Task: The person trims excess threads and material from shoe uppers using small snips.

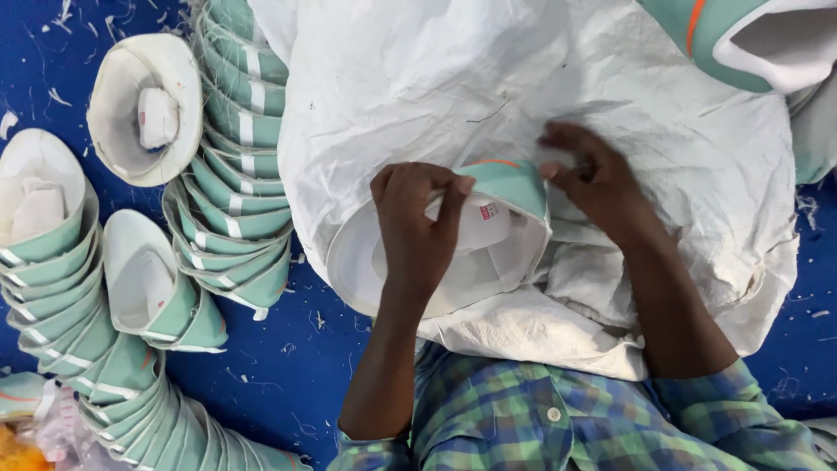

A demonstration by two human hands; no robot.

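Plaid shirt (558, 419) nearest; one teal cap piece (488, 235) in hand over white sack (663, 113).
Left hand (417, 231) pinched shut on its rim, right hand (593, 179) loosely curled on sack beside it; left of sack, many nested stacks (240, 157) already piled.

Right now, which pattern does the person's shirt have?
The shirt is checked in blue and green, seen best in the head view, at the bottom.

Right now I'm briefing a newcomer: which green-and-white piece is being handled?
Find the big white sack on the person's lap. On its lower left edge lies one green-and-white piece, pinched by the left hand, with the right hand beside it. Unlike the nested stacks on the blue floor, it lies alone.
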